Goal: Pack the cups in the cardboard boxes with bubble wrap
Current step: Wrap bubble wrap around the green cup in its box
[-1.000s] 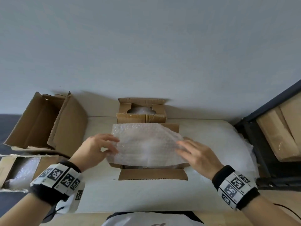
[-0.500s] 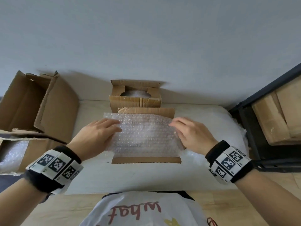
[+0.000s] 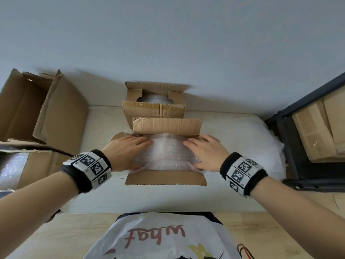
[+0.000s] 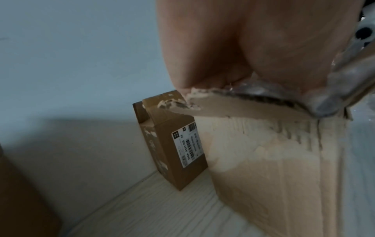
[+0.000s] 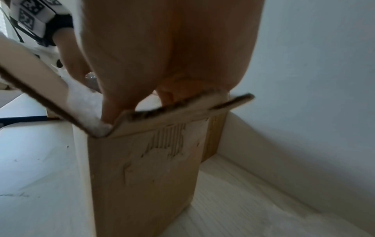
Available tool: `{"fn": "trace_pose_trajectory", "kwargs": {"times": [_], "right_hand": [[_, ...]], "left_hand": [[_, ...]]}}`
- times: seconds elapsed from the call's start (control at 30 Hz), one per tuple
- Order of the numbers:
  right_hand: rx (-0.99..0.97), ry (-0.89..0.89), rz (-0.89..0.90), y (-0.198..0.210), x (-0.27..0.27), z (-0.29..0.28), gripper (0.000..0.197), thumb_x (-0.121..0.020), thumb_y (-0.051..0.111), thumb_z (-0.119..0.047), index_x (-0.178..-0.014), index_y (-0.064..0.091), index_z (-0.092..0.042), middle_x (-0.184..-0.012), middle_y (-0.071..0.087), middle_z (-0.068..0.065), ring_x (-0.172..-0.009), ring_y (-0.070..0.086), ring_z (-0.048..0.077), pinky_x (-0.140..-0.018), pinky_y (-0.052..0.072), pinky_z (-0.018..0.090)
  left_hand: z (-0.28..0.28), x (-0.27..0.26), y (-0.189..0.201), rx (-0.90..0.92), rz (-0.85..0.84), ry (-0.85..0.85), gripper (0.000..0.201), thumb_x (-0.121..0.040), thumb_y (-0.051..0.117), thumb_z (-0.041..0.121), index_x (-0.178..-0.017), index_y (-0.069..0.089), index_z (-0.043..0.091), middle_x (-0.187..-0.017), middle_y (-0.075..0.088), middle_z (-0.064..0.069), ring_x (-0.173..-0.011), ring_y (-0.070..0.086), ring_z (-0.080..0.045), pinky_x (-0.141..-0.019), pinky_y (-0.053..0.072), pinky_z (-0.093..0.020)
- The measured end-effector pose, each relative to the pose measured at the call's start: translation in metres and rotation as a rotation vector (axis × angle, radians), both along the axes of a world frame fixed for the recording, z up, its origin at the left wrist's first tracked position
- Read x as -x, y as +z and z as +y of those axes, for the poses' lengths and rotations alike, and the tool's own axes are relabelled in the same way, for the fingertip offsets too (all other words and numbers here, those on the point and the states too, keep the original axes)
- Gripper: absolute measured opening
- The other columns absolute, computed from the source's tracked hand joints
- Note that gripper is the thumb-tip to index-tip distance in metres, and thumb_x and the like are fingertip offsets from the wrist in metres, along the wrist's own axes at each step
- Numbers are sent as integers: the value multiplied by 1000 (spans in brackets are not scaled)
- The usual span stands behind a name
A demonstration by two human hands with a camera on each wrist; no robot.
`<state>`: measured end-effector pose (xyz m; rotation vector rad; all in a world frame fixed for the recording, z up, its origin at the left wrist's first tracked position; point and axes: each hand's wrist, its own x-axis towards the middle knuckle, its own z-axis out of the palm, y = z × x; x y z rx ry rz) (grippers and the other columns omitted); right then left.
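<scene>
A small open cardboard box (image 3: 166, 178) stands on the white table in front of me, its flaps spread. A sheet of bubble wrap (image 3: 166, 153) lies over its opening, bulging upward. My left hand (image 3: 128, 149) presses flat on the wrap's left side and my right hand (image 3: 202, 151) on its right side, fingers straight. In the left wrist view the palm (image 4: 253, 48) bears on the box's (image 4: 274, 160) rim; in the right wrist view fingers (image 5: 121, 89) push into the box (image 5: 142, 168). No cup is visible; the wrap hides the inside.
A second small box (image 3: 154, 105) with bubble wrap inside stands just behind, against the wall. Larger open cartons (image 3: 43, 109) sit at the left, one (image 3: 22, 169) holding bubble wrap. More bubble wrap (image 3: 261, 146) lies at the table's right, beside a dark shelf (image 3: 302, 146) with cartons.
Both hands brought the bubble wrap sheet down onto the box and now press it into the opening; a second ago they held it spread above the box.
</scene>
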<state>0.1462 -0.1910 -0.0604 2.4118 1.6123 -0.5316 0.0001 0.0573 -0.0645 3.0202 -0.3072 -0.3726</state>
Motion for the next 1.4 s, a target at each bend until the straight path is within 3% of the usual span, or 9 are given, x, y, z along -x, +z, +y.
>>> {"fn": "trace_pose_trajectory", "kwargs": {"times": [0.2,0.4,0.47,0.57,0.7,0.8,1.1,1.27,1.4], "right_hand": [[268,32,-158,1,5,26,71,-78,68,-49,-131,42,-11,-127,57,0,-119,51,20,-109,18,38],[421,56,-324,-6,17,33,58,-96,45,-27,-144,23,-4,-145,41,8,-132,39,23,-117,5,36],[406,51,-280,-3,16,32,63,-96,45,-30,-147,18,-5,-148,38,7,-133,39,23,-117,7,35],[237,33,-117,10,7,23,58,-88,59,-36,-137,39,-13,-134,53,2,-122,49,20,-113,20,36],[87,132,-5,27,-6,1,28,-89,52,-11,-114,60,-21,-114,63,-5,-106,55,18,-105,27,32],[217,310,3,29,-1,-8,33,-89,42,-3,-107,62,-21,-109,64,-3,-106,55,20,-107,19,33],[420,362,-13,9,6,-3,38,-99,30,-4,-111,64,-15,-115,62,1,-115,47,21,-118,5,39],[197,212,160,16,0,-3,42,-90,41,-1,-122,56,-22,-124,61,-5,-124,46,15,-116,6,35],[265,184,325,16,10,4,57,-84,42,5,-131,51,-26,-130,56,-4,-123,46,18,-116,7,39]], "left_hand": [[-11,-23,-7,-134,146,16,75,-78,67,48,-138,33,16,-128,53,2,-111,56,-20,-95,42,-30],[-18,-26,-18,-259,213,3,83,-80,69,25,-144,20,7,-139,41,-4,-119,52,-21,-104,39,-32],[-19,-26,-16,-264,224,-10,83,-82,67,25,-146,17,6,-142,38,-6,-122,49,-21,-108,34,-31],[-11,-20,-4,-177,270,-33,80,-81,68,32,-145,24,12,-144,38,-4,-128,43,-20,-109,28,-28],[7,2,21,-4,37,-145,27,-86,58,36,-110,65,25,-114,64,1,-106,60,-21,-98,43,-34],[9,17,26,23,60,-239,41,-93,31,41,-84,68,27,-86,66,10,-83,60,-15,-90,42,-29],[4,12,1,-185,328,-321,58,-99,11,40,-97,66,24,-106,66,10,-107,51,-9,-114,3,-27],[13,20,12,60,185,-229,64,-96,6,47,-99,66,27,-106,64,11,-104,54,-13,-110,24,-29],[1,19,14,119,353,-175,63,-97,4,51,-115,61,31,-119,60,18,-112,50,-2,-113,11,-24]]}}
